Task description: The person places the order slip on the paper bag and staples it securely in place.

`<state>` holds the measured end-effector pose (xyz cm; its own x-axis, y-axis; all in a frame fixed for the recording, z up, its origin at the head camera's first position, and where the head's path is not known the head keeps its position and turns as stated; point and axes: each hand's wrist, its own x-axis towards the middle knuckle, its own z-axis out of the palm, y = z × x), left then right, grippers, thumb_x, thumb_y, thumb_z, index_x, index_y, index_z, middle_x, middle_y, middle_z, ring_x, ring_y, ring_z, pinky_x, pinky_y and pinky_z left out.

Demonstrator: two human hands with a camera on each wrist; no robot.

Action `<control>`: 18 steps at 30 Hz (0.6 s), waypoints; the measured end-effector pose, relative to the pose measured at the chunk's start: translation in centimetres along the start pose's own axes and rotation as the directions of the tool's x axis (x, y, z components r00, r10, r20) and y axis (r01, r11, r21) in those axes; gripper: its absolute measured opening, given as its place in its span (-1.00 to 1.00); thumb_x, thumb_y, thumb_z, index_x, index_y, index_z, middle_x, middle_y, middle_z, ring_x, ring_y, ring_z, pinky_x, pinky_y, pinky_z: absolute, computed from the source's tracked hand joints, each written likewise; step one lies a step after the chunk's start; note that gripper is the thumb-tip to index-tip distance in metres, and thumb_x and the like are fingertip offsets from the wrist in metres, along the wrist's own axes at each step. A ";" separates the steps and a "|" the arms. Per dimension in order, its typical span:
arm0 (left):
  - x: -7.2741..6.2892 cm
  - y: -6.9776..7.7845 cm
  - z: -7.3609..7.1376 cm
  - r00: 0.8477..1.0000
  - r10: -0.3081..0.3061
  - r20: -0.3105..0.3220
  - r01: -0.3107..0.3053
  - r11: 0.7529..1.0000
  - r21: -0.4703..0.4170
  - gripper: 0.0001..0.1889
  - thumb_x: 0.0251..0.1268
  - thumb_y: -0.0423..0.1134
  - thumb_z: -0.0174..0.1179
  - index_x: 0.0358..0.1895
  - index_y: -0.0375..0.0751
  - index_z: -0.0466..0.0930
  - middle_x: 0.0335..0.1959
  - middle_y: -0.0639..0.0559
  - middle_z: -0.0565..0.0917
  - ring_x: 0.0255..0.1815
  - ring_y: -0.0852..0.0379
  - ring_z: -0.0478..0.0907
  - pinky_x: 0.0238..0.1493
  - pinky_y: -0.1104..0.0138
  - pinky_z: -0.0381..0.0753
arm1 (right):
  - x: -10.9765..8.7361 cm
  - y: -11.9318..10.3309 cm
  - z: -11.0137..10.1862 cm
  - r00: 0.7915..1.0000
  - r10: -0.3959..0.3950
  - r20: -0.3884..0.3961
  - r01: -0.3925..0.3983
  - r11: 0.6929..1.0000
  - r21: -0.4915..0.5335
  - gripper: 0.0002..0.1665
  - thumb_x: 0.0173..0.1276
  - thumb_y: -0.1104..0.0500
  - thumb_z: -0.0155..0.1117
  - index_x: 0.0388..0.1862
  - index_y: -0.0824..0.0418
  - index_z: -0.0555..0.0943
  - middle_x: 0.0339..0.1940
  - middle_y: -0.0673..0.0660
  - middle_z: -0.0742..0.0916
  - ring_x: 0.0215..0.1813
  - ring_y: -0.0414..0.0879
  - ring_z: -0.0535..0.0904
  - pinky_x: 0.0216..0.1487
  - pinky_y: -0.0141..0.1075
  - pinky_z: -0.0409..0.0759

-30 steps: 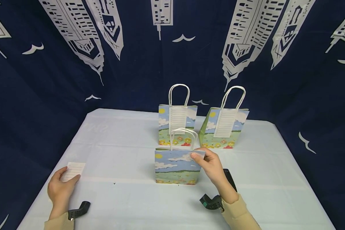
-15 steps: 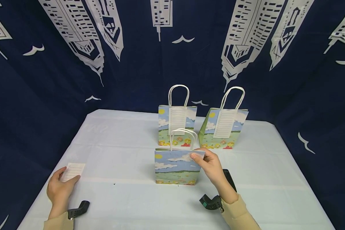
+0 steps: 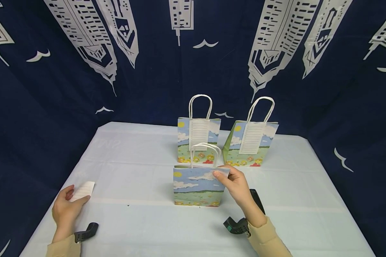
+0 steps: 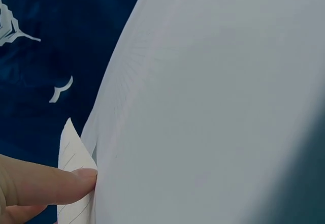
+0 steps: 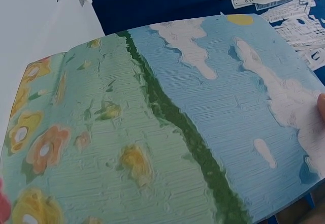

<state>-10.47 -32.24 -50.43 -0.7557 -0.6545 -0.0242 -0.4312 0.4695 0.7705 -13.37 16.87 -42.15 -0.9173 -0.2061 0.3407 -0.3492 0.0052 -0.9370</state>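
Observation:
Close to the table's left edge, my left hand (image 3: 65,210) holds a white lined paper card (image 3: 84,191) between thumb and fingers. In the left wrist view the card (image 4: 72,150) stands tilted, its pointed corner up, with the thumb against its side. My right hand (image 3: 235,184) pinches the top right corner of a small paper gift bag (image 3: 196,187), thumb on the front. This bag has white handles and a print of sky, clouds, meadow and flowers; the print (image 5: 167,117) fills most of the right wrist view. Its front carries no card.
Behind stand two matching gift bags, one at the middle (image 3: 183,142) and one at the right (image 3: 234,142), each with a lined card hanging on its front. A white cloth covers the table (image 3: 132,228). A dark blue curtain (image 3: 161,78) with white buildings hangs around it.
The card in my left hand has tipped and turned a little, and the left wrist has shifted slightly left. My right hand and its bag have stayed in place.

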 end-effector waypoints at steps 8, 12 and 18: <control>-0.2 0.4 -0.3 0.999 0.017 0.035 -0.018 1.000 0.018 -0.28 -0.02 -0.36 0.35 0.29 -0.37 0.30 0.15 -0.35 0.48 0.21 -0.27 0.30 0.15 -0.01 0.15 | 0.0 -0.1 0.0 1.000 0.008 -0.006 -0.008 1.000 -0.007 -0.88 0.34 0.37 0.16 -0.18 0.40 0.59 -0.23 -0.07 0.68 -0.22 -0.19 0.59 -0.25 -0.33 0.57; -0.3 0.6 -0.4 0.999 0.040 0.023 -0.041 0.997 0.069 -0.28 -0.04 -0.34 0.35 0.27 -0.40 0.30 0.17 -0.40 0.43 0.16 -0.34 0.29 0.12 -0.07 0.14 | 0.1 -0.1 0.1 1.000 0.025 -0.017 -0.025 1.000 -0.008 -0.86 0.34 0.37 0.17 -0.18 0.44 0.57 -0.23 -0.08 0.68 -0.21 -0.19 0.60 -0.24 -0.32 0.59; -0.4 0.9 -0.6 0.999 0.045 0.020 -0.048 0.992 0.117 -0.19 -0.10 -0.33 0.39 0.30 -0.43 0.22 0.19 -0.48 0.32 0.12 -0.43 0.22 0.10 -0.15 0.09 | 0.1 -0.1 0.1 0.999 0.031 -0.018 -0.031 0.999 -0.010 -0.86 0.34 0.37 0.17 -0.17 0.44 0.57 -0.23 -0.08 0.68 -0.21 -0.19 0.60 -0.24 -0.32 0.59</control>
<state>-10.27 -31.87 -49.34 -0.7843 -0.6204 -0.0019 -0.4497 0.5664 0.6907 -13.38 16.78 -41.99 -0.9310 -0.1881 0.3128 -0.3222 0.0210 -0.9464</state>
